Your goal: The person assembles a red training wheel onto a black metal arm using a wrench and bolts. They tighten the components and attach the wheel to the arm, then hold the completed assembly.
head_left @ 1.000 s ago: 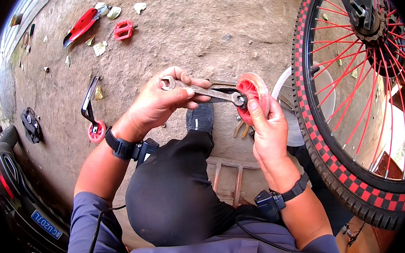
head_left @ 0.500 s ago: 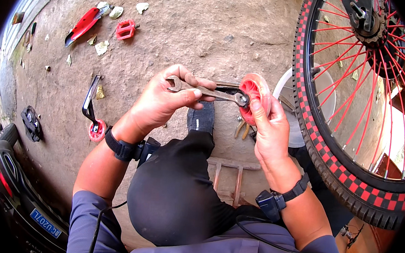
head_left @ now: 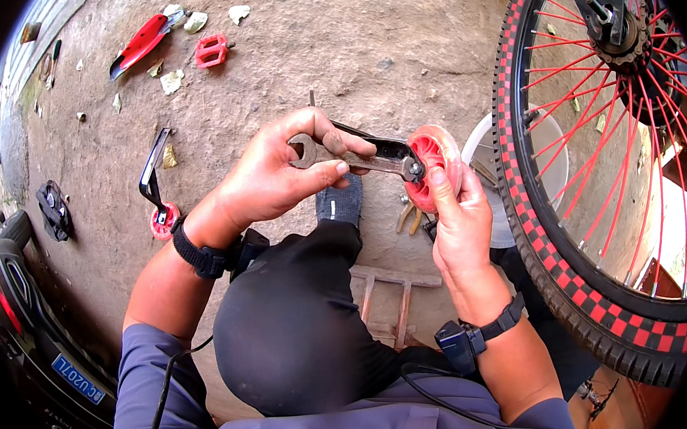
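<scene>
Steel open-end wrench (head_left: 352, 159) sits on the axle nut of a small red training wheel (head_left: 434, 167), held above the knee at about 12 o'clock. Left hand (head_left: 270, 178) fingers are wrapped around the wrench shank — right hand (head_left: 460, 224) pinches the wheel rim. Judgement: brace the wheel firmly and keep the wrench square on the nut, so it doesn't slip.

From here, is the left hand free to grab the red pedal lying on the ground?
Probably not: the left hand is gripping the wrench on the small red wheel, and the red pedal lies well beyond it.
</scene>
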The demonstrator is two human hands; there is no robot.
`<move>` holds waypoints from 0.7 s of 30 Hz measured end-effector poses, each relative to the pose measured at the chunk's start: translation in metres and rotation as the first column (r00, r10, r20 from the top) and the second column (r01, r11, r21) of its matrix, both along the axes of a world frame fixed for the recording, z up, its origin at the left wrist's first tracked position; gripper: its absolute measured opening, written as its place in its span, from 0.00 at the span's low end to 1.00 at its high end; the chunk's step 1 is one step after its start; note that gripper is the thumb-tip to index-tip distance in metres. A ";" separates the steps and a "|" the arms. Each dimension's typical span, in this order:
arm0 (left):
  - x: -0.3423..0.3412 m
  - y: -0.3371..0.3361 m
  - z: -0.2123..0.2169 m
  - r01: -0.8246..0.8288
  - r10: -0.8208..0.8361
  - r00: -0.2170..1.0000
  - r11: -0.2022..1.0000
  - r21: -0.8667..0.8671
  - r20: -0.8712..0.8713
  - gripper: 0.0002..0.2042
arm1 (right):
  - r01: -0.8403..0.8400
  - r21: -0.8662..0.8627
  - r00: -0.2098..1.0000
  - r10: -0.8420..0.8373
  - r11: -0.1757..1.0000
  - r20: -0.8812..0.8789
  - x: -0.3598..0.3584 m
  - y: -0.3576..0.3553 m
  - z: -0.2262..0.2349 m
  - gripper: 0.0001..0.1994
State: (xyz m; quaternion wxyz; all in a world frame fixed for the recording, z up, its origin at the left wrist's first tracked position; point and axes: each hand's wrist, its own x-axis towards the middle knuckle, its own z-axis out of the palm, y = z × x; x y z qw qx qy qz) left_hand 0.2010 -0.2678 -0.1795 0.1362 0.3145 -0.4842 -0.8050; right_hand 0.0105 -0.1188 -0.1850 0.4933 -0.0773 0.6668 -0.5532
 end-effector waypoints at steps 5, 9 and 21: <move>-0.002 -0.001 0.004 0.031 -0.031 0.999 0.997 -0.067 0.008 0.07 | 0.008 -0.004 1.000 -0.008 1.000 -0.003 0.000 0.000 0.001 0.21; 0.000 0.001 0.000 0.039 -0.039 0.999 0.994 -0.099 0.000 0.07 | 0.010 -0.008 1.000 -0.010 1.000 0.003 0.000 0.000 0.002 0.21; -0.003 0.002 0.004 0.053 -0.056 0.998 0.986 -0.157 -0.011 0.06 | 0.028 -0.008 0.999 -0.028 1.000 0.021 -0.001 0.000 0.001 0.18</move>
